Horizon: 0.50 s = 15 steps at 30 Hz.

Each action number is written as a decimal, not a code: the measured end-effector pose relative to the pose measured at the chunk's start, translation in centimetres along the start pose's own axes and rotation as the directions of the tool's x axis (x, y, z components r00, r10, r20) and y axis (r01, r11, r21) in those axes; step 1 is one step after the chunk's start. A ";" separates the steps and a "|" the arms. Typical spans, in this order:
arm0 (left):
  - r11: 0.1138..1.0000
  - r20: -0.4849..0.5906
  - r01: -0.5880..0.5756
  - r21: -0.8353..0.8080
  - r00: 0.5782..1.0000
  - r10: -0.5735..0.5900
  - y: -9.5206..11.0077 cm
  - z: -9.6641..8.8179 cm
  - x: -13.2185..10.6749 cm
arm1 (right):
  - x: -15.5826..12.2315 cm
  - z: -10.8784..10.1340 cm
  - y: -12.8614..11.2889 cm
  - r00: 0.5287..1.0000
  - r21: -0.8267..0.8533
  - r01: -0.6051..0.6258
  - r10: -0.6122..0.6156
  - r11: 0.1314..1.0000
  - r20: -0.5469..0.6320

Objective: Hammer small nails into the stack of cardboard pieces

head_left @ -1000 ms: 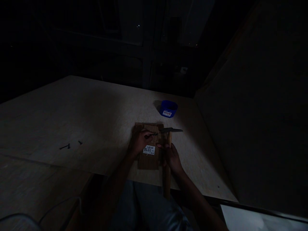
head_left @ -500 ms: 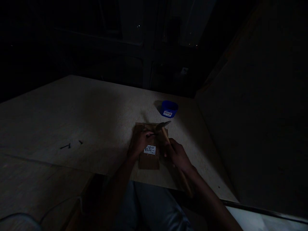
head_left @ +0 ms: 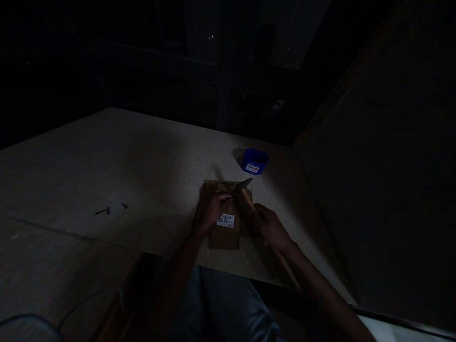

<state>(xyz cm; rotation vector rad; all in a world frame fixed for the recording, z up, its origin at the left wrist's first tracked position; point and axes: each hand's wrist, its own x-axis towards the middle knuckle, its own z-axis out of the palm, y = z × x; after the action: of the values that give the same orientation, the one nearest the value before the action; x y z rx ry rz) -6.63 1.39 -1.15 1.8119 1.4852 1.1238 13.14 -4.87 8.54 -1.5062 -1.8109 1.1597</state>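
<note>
My right hand (head_left: 272,228) is closed around the wooden handle of a hammer (head_left: 249,204). The handle slants down toward my right forearm, and the dark metal head is just right of my left fingertips. My left hand (head_left: 213,209) rests over a brown cardboard piece (head_left: 223,240), its fingers pinched on a small dark nail-like piece (head_left: 225,200) close to the hammer head. Darkness hides its exact shape and whether the hammer touches it. A white label (head_left: 225,221) with printed digits is on the cardboard beside my left hand.
A blue plastic container (head_left: 254,161) with a label stands beyond the cardboard on the pale tabletop (head_left: 160,156). Small dark metal pieces (head_left: 103,211) lie to the left. A wall-like panel (head_left: 384,180) rises on the right. A cable (head_left: 89,301) curves at lower left.
The hammer has tilted, its head turning steeper and its handle end swinging right. My left hand keeps its pinch near the head. The whole view has shifted slightly.
</note>
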 end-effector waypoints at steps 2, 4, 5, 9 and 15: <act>1.000 -0.002 -0.002 0.016 1.000 0.002 0.2 -0.1 0.0 | -0.3 -0.1 0.1 0.999 0.089 0.009 -0.006 0.996 -0.038; 1.000 0.006 0.000 0.017 1.000 0.000 0.2 -0.2 0.0 | -0.5 0.0 0.6 0.996 0.200 0.019 -0.002 0.980 -0.087; 1.000 0.010 0.002 0.011 1.000 -0.002 0.3 -0.2 0.0 | -0.4 0.2 1.0 0.995 0.268 0.018 0.009 0.963 -0.099; 1.000 0.015 0.007 -0.024 1.000 -0.007 0.2 -0.3 0.0 | 0.7 1.5 3.6 0.995 0.576 -0.048 0.092 0.816 -0.048; 0.998 -0.001 0.027 -0.049 1.000 -0.027 0.0 -0.2 0.0 | 2.0 2.7 6.6 0.988 0.780 -0.035 0.141 0.624 -0.069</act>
<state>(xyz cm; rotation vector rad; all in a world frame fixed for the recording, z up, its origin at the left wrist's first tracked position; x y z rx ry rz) -6.81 1.34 -1.11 1.7531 1.4660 1.1392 13.90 -3.57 1.26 -1.0883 -0.9059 1.5782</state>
